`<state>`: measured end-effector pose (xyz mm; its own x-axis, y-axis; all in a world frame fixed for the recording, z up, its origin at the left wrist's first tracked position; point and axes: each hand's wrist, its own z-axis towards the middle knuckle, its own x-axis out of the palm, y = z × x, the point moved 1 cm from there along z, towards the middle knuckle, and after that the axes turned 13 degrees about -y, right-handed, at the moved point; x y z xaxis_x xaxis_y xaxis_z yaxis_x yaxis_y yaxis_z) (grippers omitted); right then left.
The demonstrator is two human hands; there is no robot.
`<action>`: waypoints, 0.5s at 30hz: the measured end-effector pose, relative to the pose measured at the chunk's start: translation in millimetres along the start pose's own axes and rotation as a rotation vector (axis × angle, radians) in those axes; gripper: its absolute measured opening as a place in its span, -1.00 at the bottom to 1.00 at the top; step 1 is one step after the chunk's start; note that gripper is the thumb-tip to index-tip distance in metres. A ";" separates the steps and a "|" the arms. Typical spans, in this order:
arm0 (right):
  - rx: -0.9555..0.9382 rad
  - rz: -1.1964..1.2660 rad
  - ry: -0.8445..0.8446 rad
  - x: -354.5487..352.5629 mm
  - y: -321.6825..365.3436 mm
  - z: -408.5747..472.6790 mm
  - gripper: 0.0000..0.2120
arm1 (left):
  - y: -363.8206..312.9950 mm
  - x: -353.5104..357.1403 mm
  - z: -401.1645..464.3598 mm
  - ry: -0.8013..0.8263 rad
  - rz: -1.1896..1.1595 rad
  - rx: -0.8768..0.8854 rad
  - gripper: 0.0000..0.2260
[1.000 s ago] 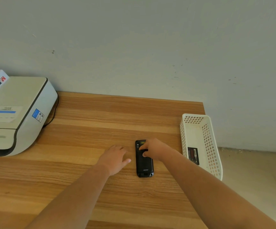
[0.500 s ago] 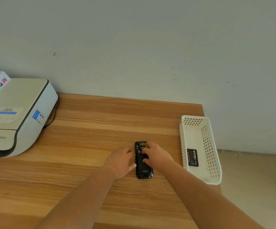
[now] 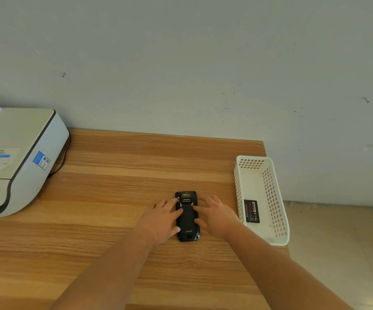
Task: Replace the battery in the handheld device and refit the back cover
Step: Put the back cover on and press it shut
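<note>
A black handheld device (image 3: 187, 217) lies face down on the wooden table (image 3: 118, 175), its back cover on, with two small screws near the top. My left hand (image 3: 161, 220) rests against its left side, fingers touching the edge. My right hand (image 3: 214, 217) rests against its right side, fingers spread and touching the edge. Both hands flank the device on the table; neither lifts it. A black battery (image 3: 251, 211) lies in the white basket (image 3: 277, 220) to the right.
A white and grey printer (image 3: 13, 162) with a black cable stands at the table's back left. The white basket sits at the table's right edge, partly overhanging it. A grey wall runs behind the table. Tiled floor shows at the right.
My right hand has slid from the top of the device to its right side. My left hand has closed in on the left side, so the back cover now shows.
</note>
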<state>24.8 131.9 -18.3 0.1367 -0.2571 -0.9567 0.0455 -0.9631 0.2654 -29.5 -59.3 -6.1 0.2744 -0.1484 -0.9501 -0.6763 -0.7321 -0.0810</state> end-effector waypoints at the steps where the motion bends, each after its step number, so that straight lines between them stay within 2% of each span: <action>1: -0.001 -0.006 0.005 -0.2 -0.5 -1.0 -0.54 | 0.4 0.3 0.0 0.003 0.011 0.000 -0.46; 15: -0.031 -0.107 0.042 1.1 -0.2 1.7 -0.55 | 4.6 10.4 2.4 0.075 0.018 -0.041 -0.52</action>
<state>23.2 131.7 -19.7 0.1704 -0.1491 -0.9740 0.0926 -0.9817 0.1665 -31.4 -62.6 -17.1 0.3138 -0.2097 -0.9260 -0.6535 -0.7553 -0.0504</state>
